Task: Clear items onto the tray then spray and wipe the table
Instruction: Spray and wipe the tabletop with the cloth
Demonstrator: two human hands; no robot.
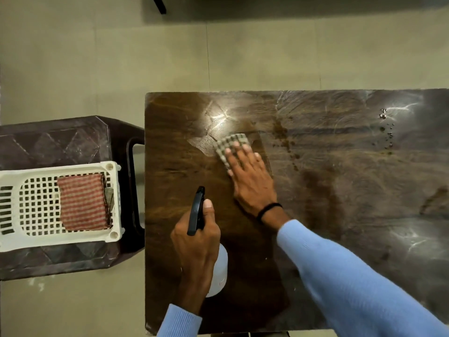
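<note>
Midway through the wiping stage, by all appearances. Right hand (250,176) laid flat and unclenched on the checked cloth (233,143), fingers straight and spread, probably to press the whole pad against the desk (340,203) rather than bunch it. Cloth set toward the far left part of the desk, touching a glossy wet streak and just short of a trail of brown spots (281,132) to its right, likely the next patch to rub. Left hand (196,242) clenched round the neck of the spray bottle (220,271), thumb up beside the black nozzle, white body below the palm near the front edge; standing on the desk or held just above it, impossible to tell. Nozzle aimed forward, presumably for a quick extra squirt without letting go of the cloth. Well off to the right, a scatter of droplets (387,132) not yet wiped. Beside the desk on the left, the white tray (14,173) resting on a dark plastic stool (73,139) and holding a folded red-striped cloth (82,203); parked there, seemingly, to free the whole surface for cleaning. Clearing judged finished, wiping only partly so.
</note>
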